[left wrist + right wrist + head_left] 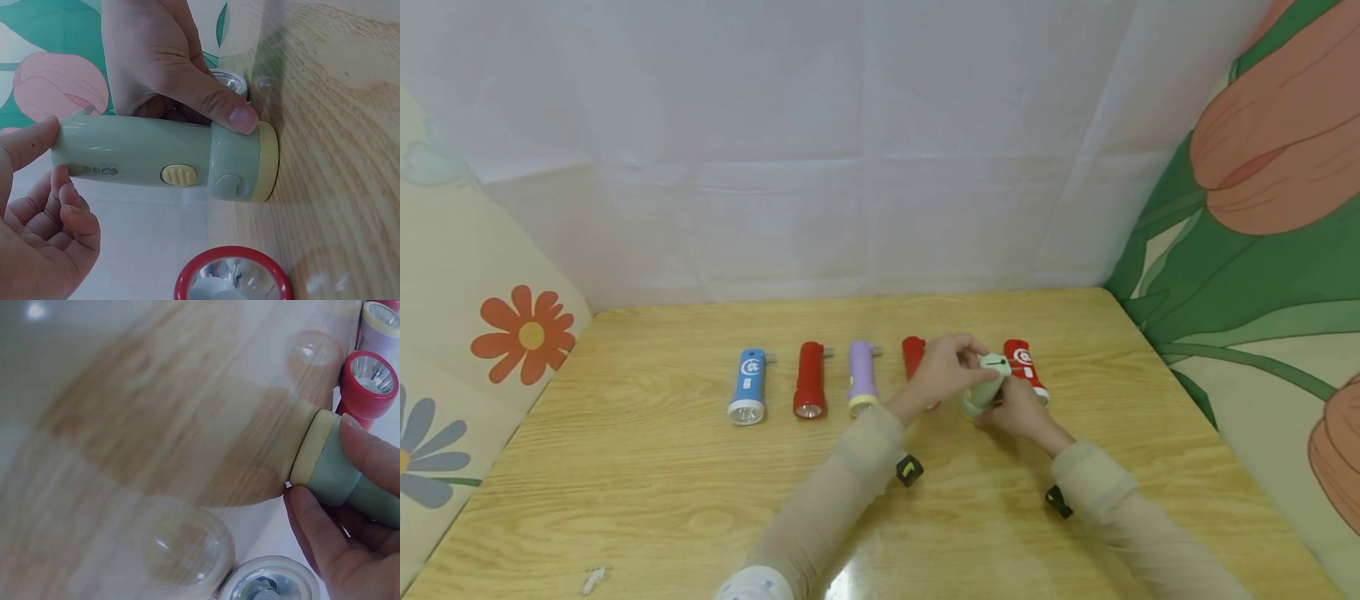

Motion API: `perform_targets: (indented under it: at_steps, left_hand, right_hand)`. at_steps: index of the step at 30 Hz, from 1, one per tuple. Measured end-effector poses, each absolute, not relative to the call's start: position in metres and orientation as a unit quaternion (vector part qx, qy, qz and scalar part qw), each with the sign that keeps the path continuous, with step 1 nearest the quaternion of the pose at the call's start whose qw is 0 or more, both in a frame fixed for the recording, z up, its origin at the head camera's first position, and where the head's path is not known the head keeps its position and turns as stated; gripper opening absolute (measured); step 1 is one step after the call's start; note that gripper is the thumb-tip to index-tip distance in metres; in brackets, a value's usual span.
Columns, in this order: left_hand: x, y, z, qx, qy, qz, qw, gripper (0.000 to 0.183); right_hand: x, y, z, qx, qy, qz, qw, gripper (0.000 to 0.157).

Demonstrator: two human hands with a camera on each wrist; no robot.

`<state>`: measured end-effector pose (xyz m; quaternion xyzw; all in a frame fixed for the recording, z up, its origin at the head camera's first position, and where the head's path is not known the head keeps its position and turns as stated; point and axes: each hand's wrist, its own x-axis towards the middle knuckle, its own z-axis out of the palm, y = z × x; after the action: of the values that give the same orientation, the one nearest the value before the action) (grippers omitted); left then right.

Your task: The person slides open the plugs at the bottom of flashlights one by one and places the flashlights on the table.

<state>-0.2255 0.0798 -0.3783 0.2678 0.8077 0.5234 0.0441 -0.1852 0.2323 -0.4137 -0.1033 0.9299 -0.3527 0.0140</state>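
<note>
A pale green flashlight [985, 392] with a yellow rim stands head-down, its rim at the tabletop. It has a yellow slide switch [179, 175] on its side. My left hand [942, 373] pinches the tail end between thumb and finger. Lower down, my right hand [1024, 410] grips the flashlight's head, its thumb near the rim in the left wrist view. Just right of the hands lies a red flashlight with a white rim [1024, 367]. Another red flashlight [913, 354] lies on the left, partly hidden by my left hand.
Farther left on the wooden table [662, 483] lie a purple flashlight [862, 371], a red flashlight [809, 375] and a blue flashlight [750, 383], in a row with lenses toward me. A white cloth [775, 167] hangs behind; flowered panels stand on both sides.
</note>
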Motion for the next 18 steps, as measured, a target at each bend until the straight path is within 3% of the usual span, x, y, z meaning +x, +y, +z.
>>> perform_targets:
  at_steps: [7, 18]
  left_hand:
    - [-0.2283, 0.0799, -0.377, 0.276, 0.816, 0.507, 0.037, 0.026]
    - [-0.234, 0.0781, -0.3758, 0.267, 0.812, 0.519, 0.036, 0.024]
  right_hand:
    - [-0.1864, 0.2348, -0.4148, -0.115, 0.926, -0.359, 0.008, 0.06]
    - [-0.1866, 0.2352, -0.4133, -0.102, 0.935, -0.338, 0.022, 0.046]
